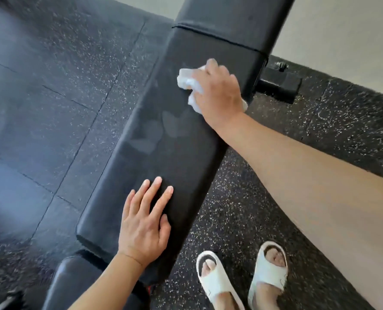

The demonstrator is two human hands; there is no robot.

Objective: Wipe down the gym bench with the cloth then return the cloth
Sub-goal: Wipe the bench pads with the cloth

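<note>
Bench (174,130) wiping looks midway: right hand (217,90) grips the cloth (187,80) near the backrest seam, smears showing mid-pad. Left hand (145,222) rests flat, fingers spread; cloth return remains.

This is a gym — the floor (51,90) is laid with black rubber tiles flecked with white, their seams showing. A black padded bench (163,157) stretches across it on a metal foot (277,85), and a pale plain wall (342,30) meets the floor's far edge.
</note>
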